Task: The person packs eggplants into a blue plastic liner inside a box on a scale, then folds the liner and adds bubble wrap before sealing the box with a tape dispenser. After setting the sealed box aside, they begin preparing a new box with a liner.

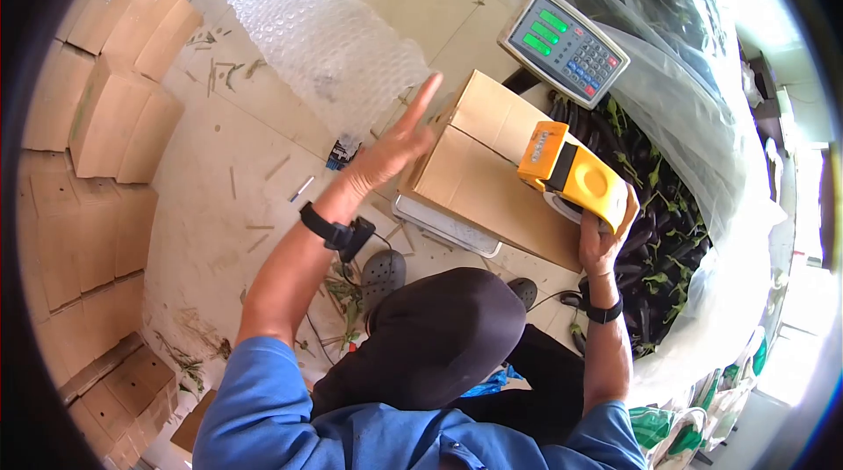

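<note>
Tape gun (575, 178), head view: yellow plastic body, lying on top of the box (474, 176) at its right edge, nose pointing in across the lid.

Right hand (601, 237): fingers clamped round the gun's handle at the lower end, full wrap.
Left hand (391, 149): flat, fingers straight, thumb out, holding nothing. It is raised over the box's left edge; can't tell whether it touches.

Box: closed, flaps meeting on top, sitting on the scale plate (443, 226) on the floor (237, 171). Display (565, 46) stands past the box's far corner; its green digits are unreadable.

Handling, my read:
- Gun: light, rigid, smooth shell. Hold it by the handle only. The cutter is probably at the nose but isn't visible, so keep fingers off that end.
- Box: stiff corrugated board, though the lid likely gives along the seam. Contents are hidden, so weight is unknown. Grip low at opposite bottom edges, not by the flaps.

Around it: eggplants (654, 206) in clear plastic (694, 66) just right of the box, bubble wrap (325, 39) beyond its far left, flat cartons (114, 110) stacked along the floor's left edge.
</note>
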Demonstrator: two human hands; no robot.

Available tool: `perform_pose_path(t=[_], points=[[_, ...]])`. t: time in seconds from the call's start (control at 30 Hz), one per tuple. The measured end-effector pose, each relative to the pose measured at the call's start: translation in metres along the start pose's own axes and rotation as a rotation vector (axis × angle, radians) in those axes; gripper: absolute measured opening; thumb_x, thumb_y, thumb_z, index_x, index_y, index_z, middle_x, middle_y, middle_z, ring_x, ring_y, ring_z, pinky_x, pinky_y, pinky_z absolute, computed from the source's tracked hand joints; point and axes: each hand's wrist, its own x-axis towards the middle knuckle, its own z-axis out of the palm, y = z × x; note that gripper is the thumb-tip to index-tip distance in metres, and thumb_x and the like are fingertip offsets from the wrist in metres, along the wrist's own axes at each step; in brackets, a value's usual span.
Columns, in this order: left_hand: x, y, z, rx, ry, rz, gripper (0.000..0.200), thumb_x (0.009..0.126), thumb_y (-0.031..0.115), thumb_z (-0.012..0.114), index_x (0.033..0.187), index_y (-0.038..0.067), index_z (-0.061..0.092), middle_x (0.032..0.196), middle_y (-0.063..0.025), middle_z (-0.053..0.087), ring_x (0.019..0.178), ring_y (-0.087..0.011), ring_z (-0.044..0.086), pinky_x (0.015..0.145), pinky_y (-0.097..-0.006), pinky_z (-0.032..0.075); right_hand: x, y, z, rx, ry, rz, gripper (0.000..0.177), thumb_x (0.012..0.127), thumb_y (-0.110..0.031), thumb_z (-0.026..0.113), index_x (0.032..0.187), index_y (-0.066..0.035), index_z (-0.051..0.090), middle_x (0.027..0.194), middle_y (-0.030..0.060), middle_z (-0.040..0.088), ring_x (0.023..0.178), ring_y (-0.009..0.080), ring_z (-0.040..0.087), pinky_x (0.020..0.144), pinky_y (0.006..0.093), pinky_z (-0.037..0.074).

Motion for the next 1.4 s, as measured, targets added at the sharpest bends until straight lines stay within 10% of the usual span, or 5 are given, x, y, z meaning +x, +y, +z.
perform_pose_path(t=[0.2, 0.57, 0.8, 0.97, 1.4], points=[[0.038, 0.034, -0.013, 0.669, -0.401, 0.047, 0.097, 0.076, 0.04, 0.087, 0.155, 0.015, 0.036, 0.167, -0.0121, 0.02, 0.155, -0.0287, 0.017, 0.125, -0.0448, 0.021, 0.02, -0.021, -0.024, -0.14, -0.12, -0.223, 0.063, 0.079, -0.003, 0.068, 0.137, -0.001, 0.043, 0.119, 0.0223, 0.06, 0.11, 0.0372, 0.063, 0.096, 0.0417, 0.05], [0.036, 0.045, -0.007, 0.738, -0.39, 0.024, 0.092, 0.08, 0.057, 0.078, 0.153, 0.014, 0.042, 0.165, -0.0132, 0.027, 0.154, -0.0324, 0.021, 0.124, -0.0491, 0.022, 0.016, 0.026, -0.212, -0.425, -0.388, 0.012, 0.067, 0.076, 0.011, 0.067, 0.136, -0.008, 0.046, 0.122, 0.0229, 0.061, 0.116, 0.0442, 0.06, 0.097, 0.0439, 0.05], [0.034, 0.072, 0.034, 1.685, -0.409, 0.164, 0.093, 0.09, 0.064, 0.06, 0.156, 0.004, 0.034, 0.165, -0.0188, 0.024, 0.155, -0.0355, 0.018, 0.123, -0.0593, 0.01, -0.052, 0.15, -0.107, -0.086, -0.223, 0.166, 0.058, 0.082, 0.001, 0.077, 0.13, -0.004, 0.046, 0.115, 0.0184, 0.066, 0.108, 0.0325, 0.066, 0.093, 0.0396, 0.052], [0.053, 0.026, 0.203, 1.521, -0.603, 0.33, 0.099, 0.094, 0.077, 0.035, 0.158, 0.002, 0.028, 0.165, -0.0223, 0.021, 0.155, -0.0389, 0.014, 0.124, -0.0584, 0.006, -0.079, 0.163, -0.014, 0.102, -0.156, 0.278, 0.059, 0.084, -0.023, 0.082, 0.128, -0.001, 0.049, 0.114, 0.0237, 0.065, 0.107, 0.0401, 0.064, 0.09, 0.0447, 0.052], [0.066, 0.013, 0.262, 1.424, -0.735, 0.407, 0.084, 0.091, 0.06, 0.06, 0.154, 0.007, 0.041, 0.165, -0.016, 0.025, 0.154, -0.0392, 0.013, 0.123, -0.0599, 0.003, -0.058, 0.185, -0.013, -0.332, -0.455, -0.211, 0.052, 0.077, -0.002, 0.069, 0.124, -0.001, 0.047, 0.108, 0.0185, 0.06, 0.104, 0.0367, 0.063, 0.087, 0.0468, 0.051]])
